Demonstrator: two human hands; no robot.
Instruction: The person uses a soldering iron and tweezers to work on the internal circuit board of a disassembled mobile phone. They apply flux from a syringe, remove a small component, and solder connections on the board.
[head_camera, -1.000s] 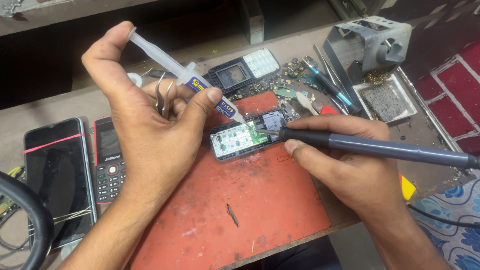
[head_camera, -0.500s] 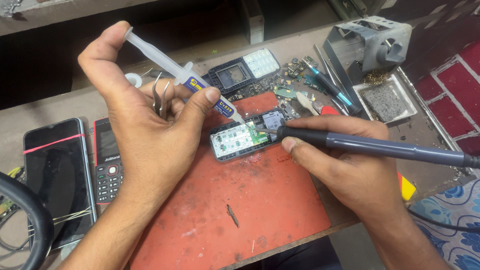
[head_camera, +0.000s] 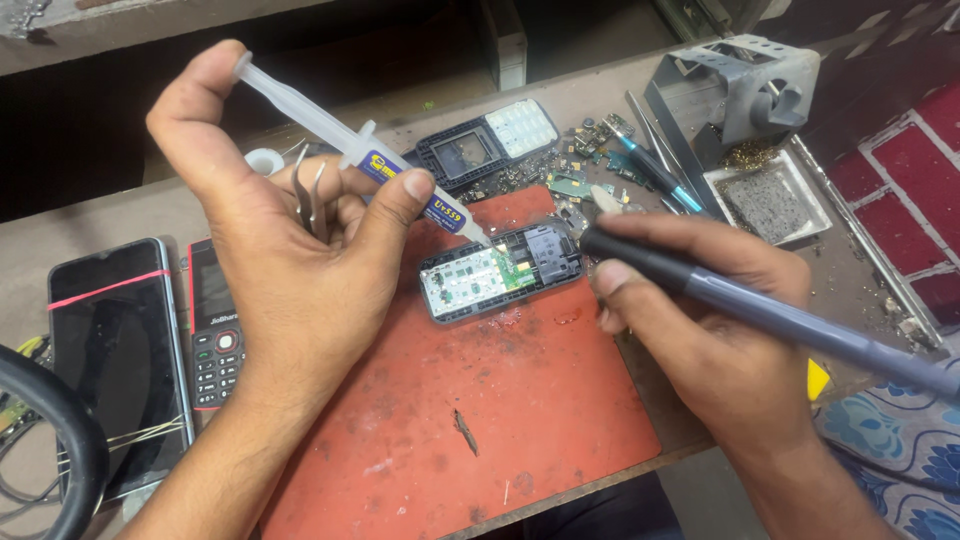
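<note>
My left hand (head_camera: 290, 250) holds a clear syringe (head_camera: 350, 145) with a blue and yellow label, thumb on the plunger, nozzle pointing down at an opened phone (head_camera: 500, 272) whose circuit board shows. A pair of metal tweezers (head_camera: 310, 195) is tucked in the same hand. My right hand (head_camera: 700, 320) grips a dark grey soldering iron (head_camera: 780, 315), its tip near the phone's right end. The phone lies on a red work mat (head_camera: 500, 420).
A black phone front frame with keypad (head_camera: 490, 145) lies behind the mat among loose small parts and tools (head_camera: 650, 170). A grey metal stand (head_camera: 740, 85) and a sponge tray (head_camera: 765, 200) sit at the right. A smartphone (head_camera: 110, 350) and a keypad phone (head_camera: 215, 335) lie at the left.
The soldering iron tip has drawn back slightly to the right of the opened phone. The syringe stays aimed at the board.
</note>
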